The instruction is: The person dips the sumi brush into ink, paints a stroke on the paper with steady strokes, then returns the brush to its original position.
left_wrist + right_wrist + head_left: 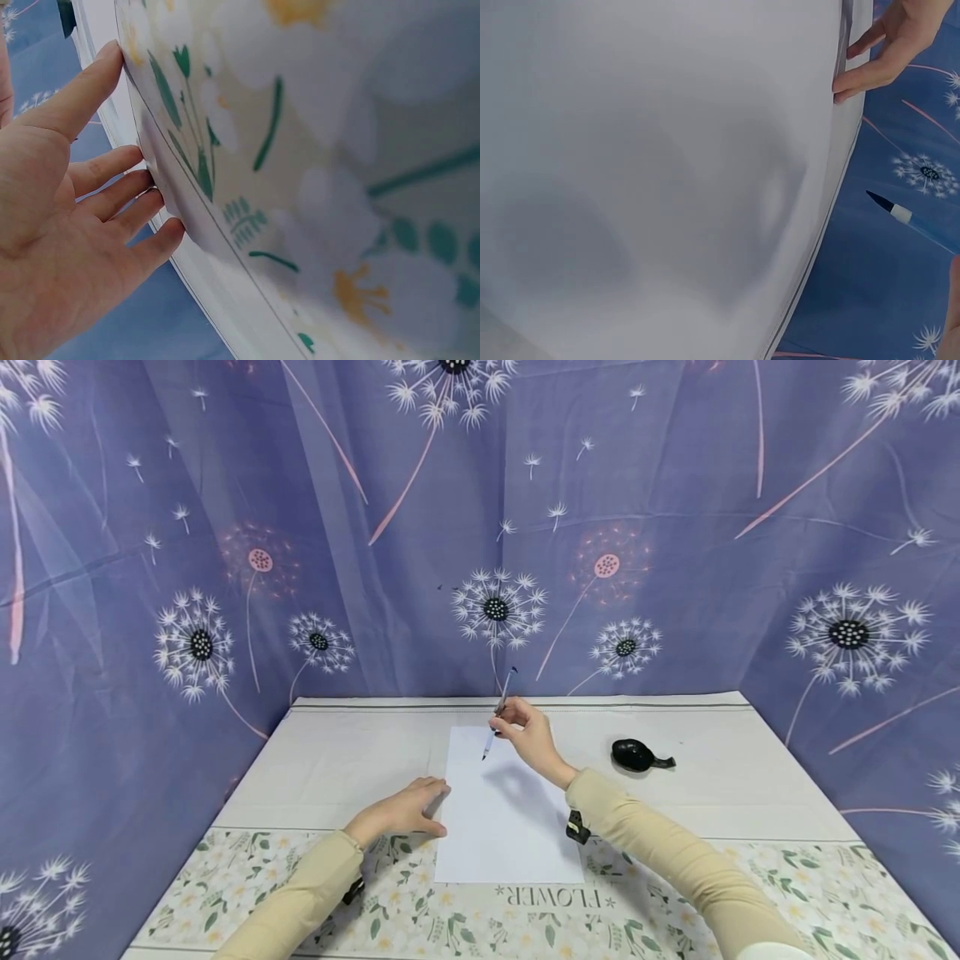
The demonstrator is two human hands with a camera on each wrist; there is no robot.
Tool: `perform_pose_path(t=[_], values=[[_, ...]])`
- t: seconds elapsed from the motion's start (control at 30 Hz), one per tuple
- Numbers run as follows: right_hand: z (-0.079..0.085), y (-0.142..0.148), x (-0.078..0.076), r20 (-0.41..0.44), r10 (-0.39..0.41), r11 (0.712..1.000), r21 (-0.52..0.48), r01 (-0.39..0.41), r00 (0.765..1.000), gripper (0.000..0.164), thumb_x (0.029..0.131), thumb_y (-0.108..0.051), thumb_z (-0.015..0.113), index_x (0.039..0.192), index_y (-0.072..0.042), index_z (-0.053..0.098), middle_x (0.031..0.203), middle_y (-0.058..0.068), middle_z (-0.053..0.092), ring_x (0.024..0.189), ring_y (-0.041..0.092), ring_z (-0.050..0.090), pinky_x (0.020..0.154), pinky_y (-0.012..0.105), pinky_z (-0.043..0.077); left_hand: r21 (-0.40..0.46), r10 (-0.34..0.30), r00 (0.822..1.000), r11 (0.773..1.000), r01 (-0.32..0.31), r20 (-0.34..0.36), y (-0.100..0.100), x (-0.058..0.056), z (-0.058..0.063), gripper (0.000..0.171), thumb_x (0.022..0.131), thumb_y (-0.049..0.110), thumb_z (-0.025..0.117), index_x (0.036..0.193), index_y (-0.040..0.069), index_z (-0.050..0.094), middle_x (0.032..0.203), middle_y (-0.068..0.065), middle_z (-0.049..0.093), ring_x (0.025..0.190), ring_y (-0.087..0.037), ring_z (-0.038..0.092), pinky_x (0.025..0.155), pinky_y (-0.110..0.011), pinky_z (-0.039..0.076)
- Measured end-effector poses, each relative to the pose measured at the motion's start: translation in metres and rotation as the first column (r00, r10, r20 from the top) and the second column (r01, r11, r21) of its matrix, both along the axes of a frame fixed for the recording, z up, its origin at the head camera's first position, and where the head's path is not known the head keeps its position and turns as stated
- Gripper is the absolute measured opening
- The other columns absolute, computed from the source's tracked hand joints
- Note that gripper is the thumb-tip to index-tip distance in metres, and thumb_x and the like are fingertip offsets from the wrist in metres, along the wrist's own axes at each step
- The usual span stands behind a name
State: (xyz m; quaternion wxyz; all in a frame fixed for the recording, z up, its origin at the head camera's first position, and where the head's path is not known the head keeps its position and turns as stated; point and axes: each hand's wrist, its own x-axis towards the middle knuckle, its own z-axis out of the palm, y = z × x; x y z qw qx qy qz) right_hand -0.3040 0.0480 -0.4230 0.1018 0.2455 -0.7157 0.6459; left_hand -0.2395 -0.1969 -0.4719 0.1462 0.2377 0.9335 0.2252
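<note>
A sheet of white paper lies on the table in the head view. My right hand pinches a paintbrush with a pale blue, see-through handle over the far part of the sheet. Its dark pointed tip slants down, and in the right wrist view the brush shows a white collar behind the tip. At the sheet's left edge, my left hand rests with fingers spread. The left wrist view shows that hand with thumb and fingertips at the table surface.
To the right of the paper sits a small black dish with a short handle. A floral band with "FLOWER" lettering crosses the near part of the tablecloth. Purple dandelion curtains enclose the back and sides.
</note>
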Motion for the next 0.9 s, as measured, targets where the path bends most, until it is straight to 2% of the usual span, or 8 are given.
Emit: perform_pose_path(t=[0.17,0.3,0.43,0.67,0.9], values=[[-0.001,-0.003,0.001,0.019,0.014,0.999,0.031,-0.014,1.0,0.018,0.087,0.004,0.067,0.1,0.012,0.06,0.093,0.032,0.066,0.083,0.021,0.07,0.074,0.035,0.062,-0.002,0.006,1.0,1.0,-0.006,0.004,-0.001,0.0,-0.001,0.077,0.084,0.034,0.075,0.143,-0.001,0.041,0.152,-0.023,0.034,0.142,-0.039,0.03,0.115,-0.053,0.033],[-0.004,-0.005,0.001,0.01,0.023,0.998,0.058,-0.024,1.0,0.021,0.087,0.003,0.067,0.102,0.016,0.059,0.092,0.031,0.066,0.086,0.032,0.07,0.074,0.035,0.062,-0.003,0.008,1.0,1.0,-0.008,0.013,-0.001,-0.001,-0.002,0.076,0.084,0.034,0.075,0.144,0.0,0.041,0.153,-0.022,0.033,0.143,-0.039,0.03,0.115,-0.053,0.033],[-0.006,-0.007,0.001,0.003,0.029,0.998,0.053,-0.03,1.0,0.017,0.087,0.004,0.066,0.101,0.014,0.06,0.092,0.031,0.065,0.088,0.041,0.068,0.074,0.038,0.062,-0.002,0.008,1.0,1.0,-0.008,0.019,-0.001,-0.001,-0.003,0.075,0.085,0.035,0.074,0.144,0.001,0.041,0.153,-0.022,0.033,0.143,-0.038,0.029,0.115,-0.053,0.033],[-0.01,-0.013,0.002,0.0,0.036,0.997,0.063,-0.036,0.999,0.015,0.087,0.005,0.066,0.099,0.011,0.06,0.091,0.031,0.065,0.088,0.043,0.067,0.075,0.04,0.062,0.0,-0.001,1.0,1.0,0.001,0.015,-0.002,-0.001,-0.003,0.076,0.085,0.035,0.074,0.144,0.0,0.041,0.153,-0.023,0.033,0.143,-0.04,0.029,0.115,-0.054,0.033],[-0.011,-0.017,0.005,0.0,0.045,0.995,0.086,-0.045,0.999,0.016,0.088,0.004,0.066,0.101,0.011,0.06,0.092,0.032,0.065,0.089,0.047,0.066,0.076,0.048,0.06,0.002,-0.005,1.0,1.0,0.005,0.022,-0.003,-0.001,-0.002,0.076,0.086,0.035,0.073,0.144,-0.001,0.04,0.154,-0.023,0.032,0.143,-0.04,0.028,0.115,-0.055,0.032]])
